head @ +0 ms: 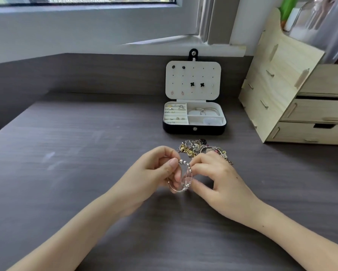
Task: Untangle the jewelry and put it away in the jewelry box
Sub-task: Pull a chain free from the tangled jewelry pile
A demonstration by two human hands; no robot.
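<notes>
Silver bangles with small beads point(185, 173) hang just above the dark desk between both hands. My left hand point(154, 173) pinches them at the left side with thumb and fingers. My right hand point(217, 173) pinches the beaded part from the right. Behind the hands lies a tangled heap of chains and charms point(198, 148). Further back stands the black jewelry box point(193, 130), lid up. Its white lid panel holds stud earrings, its left slots hold rings, and a bangle lies in the right compartment.
A light wooden drawer organiser point(301, 106) stands at the right, close to the box. The dark desk point(86, 153) stretches left and toward me. A window sill and open window frame point(183, 42) run along the back wall.
</notes>
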